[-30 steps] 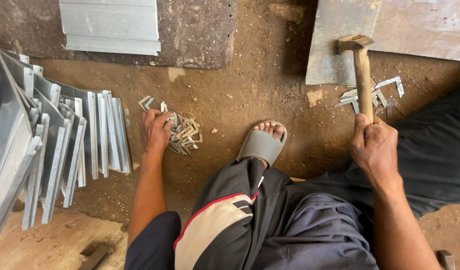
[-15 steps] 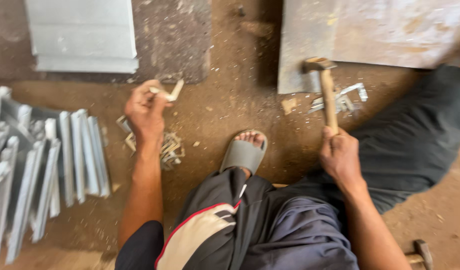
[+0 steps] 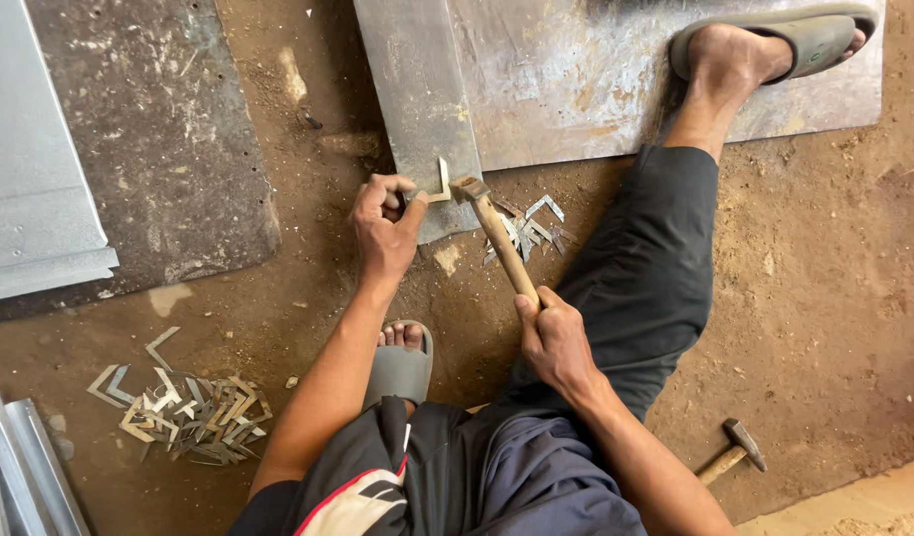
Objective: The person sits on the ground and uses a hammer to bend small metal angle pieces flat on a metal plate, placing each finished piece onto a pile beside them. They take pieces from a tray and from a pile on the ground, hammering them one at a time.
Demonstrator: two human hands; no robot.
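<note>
My left hand [image 3: 382,226] pinches a small L-shaped metal bracket [image 3: 440,185] and holds it on the near edge of a flat metal plate [image 3: 417,99]. A wooden-handled hammer [image 3: 496,230] is gripped in my right hand [image 3: 554,337]; its head [image 3: 467,188] rests right beside the bracket. Several flattened brackets [image 3: 528,226] lie on the dirt just right of the hammer handle. A pile of several bent brackets [image 3: 194,409] sits on the ground at lower left.
My legs stretch out, one sandalled foot [image 3: 774,45] on a large steel sheet [image 3: 626,69], the other [image 3: 402,362] between my arms. A second hammer [image 3: 732,452] lies at lower right. Grey folded panels [image 3: 30,199] lie left; metal channels [image 3: 25,467] at the bottom-left corner.
My left hand lifted a bracket from the pile and carried it to the metal plate. My right hand brought the hammer head down beside it. The view shifted right.
</note>
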